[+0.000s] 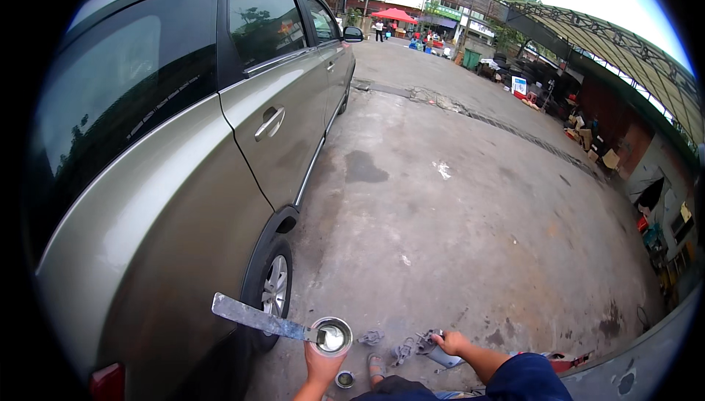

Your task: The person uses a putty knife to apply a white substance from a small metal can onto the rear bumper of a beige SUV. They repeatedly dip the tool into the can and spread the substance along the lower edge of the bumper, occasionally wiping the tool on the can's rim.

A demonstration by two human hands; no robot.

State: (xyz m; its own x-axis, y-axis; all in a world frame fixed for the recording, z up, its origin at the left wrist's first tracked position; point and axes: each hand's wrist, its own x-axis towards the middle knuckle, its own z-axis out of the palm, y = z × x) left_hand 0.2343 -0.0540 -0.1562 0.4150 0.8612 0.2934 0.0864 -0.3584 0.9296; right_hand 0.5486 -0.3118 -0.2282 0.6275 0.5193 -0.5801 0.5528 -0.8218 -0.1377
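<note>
An open round tin [323, 323] with pale, glossy stuff inside is held from below by my left hand [323, 366], fingers wrapped round it. A long flat putty knife [257, 318], grey and smeared, sticks out leftward from the tin's mouth toward the car's rear wheel. Over on the right, my right hand [452, 343] is closed on a crumpled grey rag [427, 341]; its fingertips are partly hidden. Just below that hand is a flat grey-blue object [444, 358] I cannot name. More crumpled grey pieces [402, 351] lie on the ground between my hands.
A beige car [198, 181] stands close along my left, its rear wheel [275, 287] near the putty knife. A second small tin [344, 380] sits on the concrete by my sandalled foot [376, 366]. A drain grate [525, 136] crosses the yard; clutter [587, 136] lines the right side.
</note>
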